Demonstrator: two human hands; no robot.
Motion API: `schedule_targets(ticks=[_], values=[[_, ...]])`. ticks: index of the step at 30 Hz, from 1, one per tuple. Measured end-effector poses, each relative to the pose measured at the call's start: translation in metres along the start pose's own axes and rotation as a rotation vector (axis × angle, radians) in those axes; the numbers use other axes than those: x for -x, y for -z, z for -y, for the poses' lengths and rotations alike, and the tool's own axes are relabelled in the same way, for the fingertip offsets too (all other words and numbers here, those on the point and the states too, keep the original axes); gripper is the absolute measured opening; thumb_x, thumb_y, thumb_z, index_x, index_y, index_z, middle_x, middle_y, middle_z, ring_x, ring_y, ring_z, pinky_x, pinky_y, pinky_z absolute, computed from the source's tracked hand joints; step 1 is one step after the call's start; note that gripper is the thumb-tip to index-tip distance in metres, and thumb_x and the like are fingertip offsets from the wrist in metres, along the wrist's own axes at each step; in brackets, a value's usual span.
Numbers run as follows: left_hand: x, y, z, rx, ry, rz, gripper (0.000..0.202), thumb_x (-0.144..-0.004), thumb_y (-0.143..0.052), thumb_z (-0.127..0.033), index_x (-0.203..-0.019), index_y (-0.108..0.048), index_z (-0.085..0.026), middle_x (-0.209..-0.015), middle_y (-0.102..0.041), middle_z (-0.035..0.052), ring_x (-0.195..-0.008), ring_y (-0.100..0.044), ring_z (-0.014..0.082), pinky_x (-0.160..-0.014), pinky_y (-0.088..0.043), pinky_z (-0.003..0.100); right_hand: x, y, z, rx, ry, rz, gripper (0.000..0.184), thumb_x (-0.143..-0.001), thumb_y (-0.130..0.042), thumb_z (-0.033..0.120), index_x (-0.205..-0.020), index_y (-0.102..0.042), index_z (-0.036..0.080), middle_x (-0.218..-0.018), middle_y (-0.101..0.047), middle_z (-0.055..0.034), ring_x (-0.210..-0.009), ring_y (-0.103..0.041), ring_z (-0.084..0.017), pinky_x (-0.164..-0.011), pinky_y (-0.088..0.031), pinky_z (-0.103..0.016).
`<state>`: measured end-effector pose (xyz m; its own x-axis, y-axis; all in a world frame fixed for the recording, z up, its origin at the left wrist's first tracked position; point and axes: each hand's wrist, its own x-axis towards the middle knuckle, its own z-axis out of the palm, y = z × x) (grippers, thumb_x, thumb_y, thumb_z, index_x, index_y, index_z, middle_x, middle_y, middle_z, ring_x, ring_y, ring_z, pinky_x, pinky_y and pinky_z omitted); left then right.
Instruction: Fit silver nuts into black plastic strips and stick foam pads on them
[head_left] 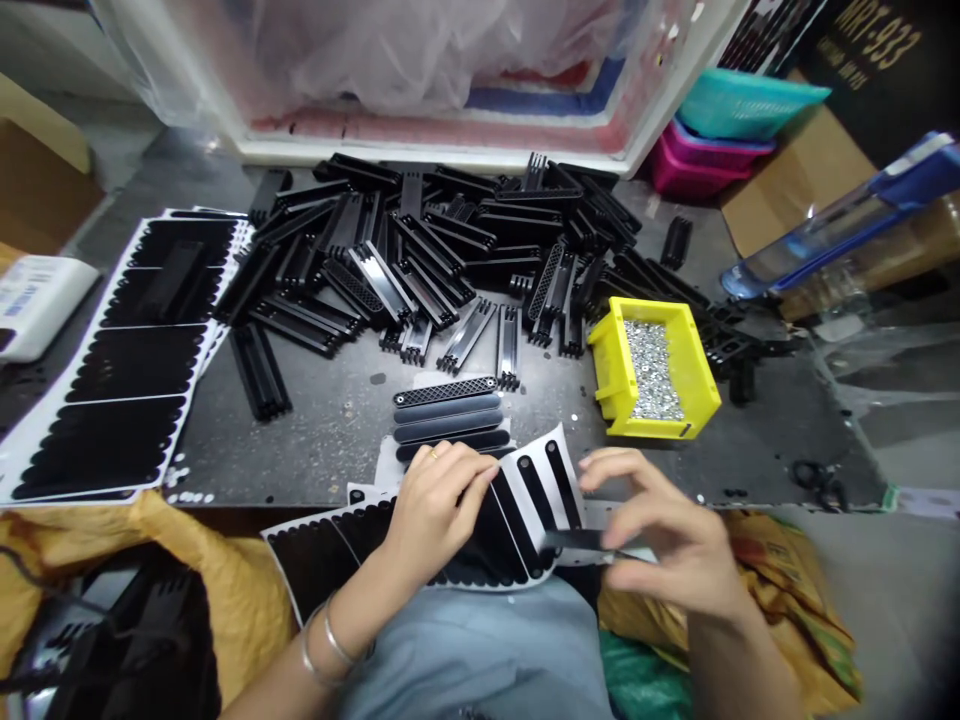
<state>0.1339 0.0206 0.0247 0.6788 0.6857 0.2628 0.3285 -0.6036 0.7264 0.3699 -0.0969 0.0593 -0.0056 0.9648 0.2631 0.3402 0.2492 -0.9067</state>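
"Hands?"
"My right hand (667,545) pinches a blurry black strip (574,540); left hand (442,500) lies on the sheet (487,550) by the table's (330,455) near edge, grip unclear."
"Risk?"
"Rushing might curl the strip's loose end."

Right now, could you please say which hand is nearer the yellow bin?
Right: the right hand is just this side of the yellow bin; the left hand is farther left.

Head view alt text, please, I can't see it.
The person's right hand holds a blurred dark strip by a sheet of black strips on which the left hand rests. Beyond them on the dark table lie a pile of black parts and a yellow bin of small metal pieces.
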Motion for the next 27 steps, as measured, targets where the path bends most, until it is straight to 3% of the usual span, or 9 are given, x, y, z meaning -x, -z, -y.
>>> schedule_targets(ticks=[1,3,6,10,13,16,27], values=[[0.001,-0.002,0.000,-0.033,-0.036,-0.017,0.014,-0.104,-0.055,-0.017,-0.104,-0.069,-0.019,-0.090,-0.072,0.0019,-0.080,-0.058,0.0169,-0.074,-0.035,0.035,-0.004,0.005,0.003,-0.150,-0.049,-0.044,0.023,-0.092,-0.073,0.050,-0.095,-0.067,0.028,-0.117,-0.062,-0.0061,-0.111,-0.066,-0.029,-0.095,-0.055,-0.051],[0.002,-0.004,-0.002,-0.068,-0.116,-0.001,0.014,-0.103,-0.058,-0.018,-0.111,-0.069,-0.020,-0.095,-0.074,0.0012,-0.081,-0.059,0.0170,-0.075,-0.036,0.035,-0.022,0.005,0.007,-0.292,-0.123,-0.122,0.021,-0.096,-0.069,0.047,-0.104,-0.062,0.029,-0.113,-0.059,-0.0046,-0.092,-0.070,-0.023,-0.081,-0.061,-0.044],[-0.001,0.008,0.001,-0.073,-0.119,-0.033,0.015,-0.102,-0.062,-0.023,-0.115,-0.070,-0.022,-0.102,-0.075,0.0008,-0.089,-0.063,0.0175,-0.080,-0.038,0.035,-0.068,-0.020,0.002,0.000,-0.130,-0.075,0.017,-0.097,-0.067,0.025,-0.113,-0.065,0.029,-0.109,-0.058,-0.0037,-0.083,-0.065,-0.016,-0.074,-0.060,-0.033],[-0.011,0.046,0.037,-0.105,0.207,-0.310,0.012,-0.101,-0.062,-0.025,-0.103,-0.073,-0.023,-0.095,-0.076,0.0003,-0.087,-0.064,0.0181,-0.086,-0.042,0.035,-0.128,-0.071,-0.023,0.376,0.070,0.090,0.037,-0.103,-0.054,0.019,-0.139,-0.061,0.025,-0.112,-0.064,-0.0082,-0.095,-0.066,-0.019,-0.087,-0.058,-0.038],[-0.016,0.066,0.071,-0.071,0.401,-0.324,0.018,-0.100,-0.060,-0.031,-0.105,-0.076,-0.024,-0.092,-0.077,0.0013,-0.086,-0.064,0.0204,-0.087,-0.046,0.036,-0.153,-0.095,-0.042,0.409,0.183,0.192,0.027,-0.105,-0.055,0.024,-0.128,-0.069,0.023,-0.110,-0.072,-0.0076,-0.101,-0.067,-0.021,-0.094,-0.056,-0.041],[-0.017,0.067,0.087,0.037,0.438,-0.249,0.025,-0.101,-0.056,-0.035,-0.101,-0.078,-0.024,-0.093,-0.078,0.0020,-0.094,-0.067,0.0225,-0.091,-0.047,0.037,-0.163,-0.101,-0.050,0.397,0.252,0.282,0.020,-0.104,-0.058,0.027,-0.105,-0.077,0.023,-0.109,-0.075,-0.0070,-0.098,-0.066,-0.021,-0.092,-0.054,-0.042],[-0.019,0.061,0.086,0.111,0.507,-0.246,0.019,-0.094,-0.064,-0.036,-0.087,-0.078,-0.025,-0.085,-0.076,0.0005,-0.085,-0.063,0.0212,-0.087,-0.045,0.038,-0.165,-0.105,-0.050,0.390,0.267,0.307,0.019,-0.103,-0.060,0.027,-0.100,-0.079,0.024,-0.109,-0.076,-0.0069,-0.094,-0.064,-0.021,-0.088,-0.054,-0.041]])
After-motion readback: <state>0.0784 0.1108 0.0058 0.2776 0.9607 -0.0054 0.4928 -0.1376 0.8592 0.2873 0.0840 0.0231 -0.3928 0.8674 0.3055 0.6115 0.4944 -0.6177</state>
